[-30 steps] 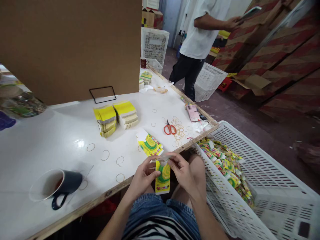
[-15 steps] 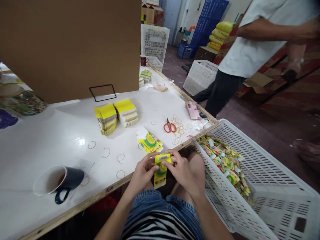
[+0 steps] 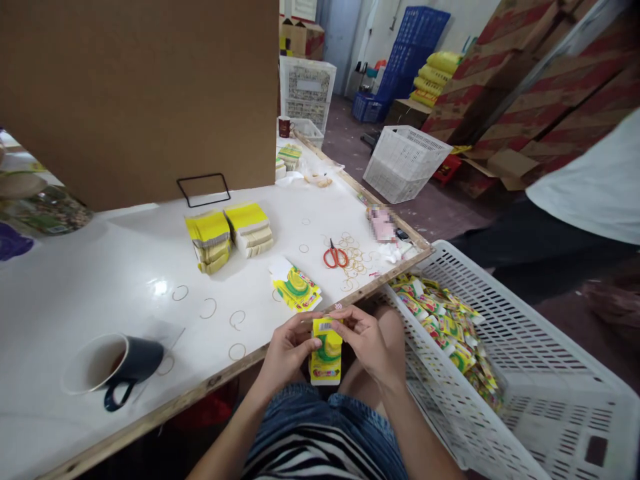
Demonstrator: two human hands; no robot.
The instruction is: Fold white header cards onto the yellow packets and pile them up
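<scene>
Down at the lower middle of the frame, both hands are pinching a small yellow carton (image 3: 326, 357): the left hand (image 3: 287, 351) is gripping its side, the right hand (image 3: 367, 341) is pressing its top flap. Just right, a white crate (image 3: 525, 347) is holding finished cartons (image 3: 447, 327).

Red scissors (image 3: 335, 256) among rubber bands (image 3: 356, 261); dark mug (image 3: 113, 368) near table (image 3: 75, 293) edge
</scene>
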